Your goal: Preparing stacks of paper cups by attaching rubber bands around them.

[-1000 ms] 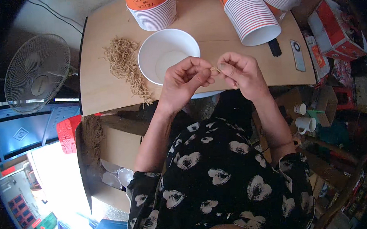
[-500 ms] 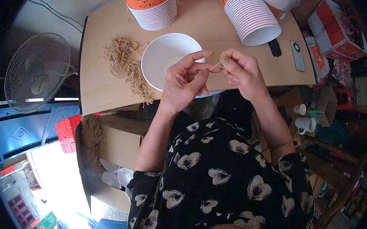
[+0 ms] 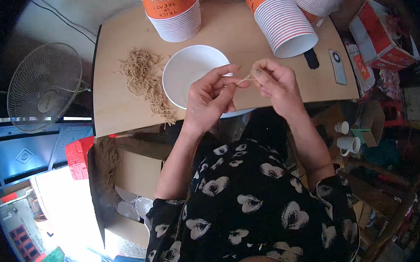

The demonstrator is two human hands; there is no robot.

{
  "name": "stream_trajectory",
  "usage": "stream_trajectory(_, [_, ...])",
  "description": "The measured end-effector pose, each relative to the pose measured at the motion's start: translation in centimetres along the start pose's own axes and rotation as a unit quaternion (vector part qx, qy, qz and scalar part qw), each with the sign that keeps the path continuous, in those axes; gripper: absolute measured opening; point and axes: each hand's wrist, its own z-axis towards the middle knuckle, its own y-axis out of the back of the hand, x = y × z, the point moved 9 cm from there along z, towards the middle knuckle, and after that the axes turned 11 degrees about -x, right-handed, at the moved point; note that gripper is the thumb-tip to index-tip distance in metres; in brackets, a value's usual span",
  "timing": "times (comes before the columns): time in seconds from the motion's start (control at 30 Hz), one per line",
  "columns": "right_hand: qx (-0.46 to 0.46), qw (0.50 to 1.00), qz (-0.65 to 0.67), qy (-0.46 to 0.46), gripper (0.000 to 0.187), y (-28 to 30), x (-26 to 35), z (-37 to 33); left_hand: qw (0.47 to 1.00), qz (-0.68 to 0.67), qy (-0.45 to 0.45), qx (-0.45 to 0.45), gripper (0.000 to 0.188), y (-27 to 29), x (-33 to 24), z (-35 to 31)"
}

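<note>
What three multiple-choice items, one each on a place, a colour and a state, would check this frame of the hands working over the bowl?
1. Where does the pile of tan strands lie?
A. on the table, left of the white bowl
B. inside the bowl
C. on the floor fan

2. What colour is the bowl?
A. orange
B. white
C. black

3. How is the thin strand piece held?
A. by the left hand alone
B. it lies loose on the table
C. pinched between the fingertips of the left hand and the right hand

Answers: 1 A, the pile rests on the bare tabletop beside the bowl's left rim; 2 B, the bowl is plain white inside and out; 3 C, both hands meet on the strand above the bowl's edge.
</note>
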Motion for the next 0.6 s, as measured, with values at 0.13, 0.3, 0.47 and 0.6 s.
stream_trajectory(0.13, [0.079,0.985,-0.144,0.041,0.017,1.1,2.0,-0.1,0.999,-0.044,-0.004,0.006,0.035,0.3,-0.2,0.3])
stream_trajectory(0.3, [0.082,0.985,-0.151,-0.004,0.013,2.0,2.3,-1.0,0.994,0.051,-0.092,0.014,0.023,-0.8,-1.3,0.2])
stream_trajectory(0.47, [0.078,0.987,-0.137,0.025,0.013,1.5,3.3,-1.7,0.955,0.187,-0.230,-0.016,0.009,-1.8,-2.6,-0.7])
stream_trajectory(0.6, [0.041,0.989,-0.136,0.044,0.010,2.4,3.8,-2.5,0.925,0.234,-0.293,-0.060,0.013,-1.5,-3.2,-1.8])
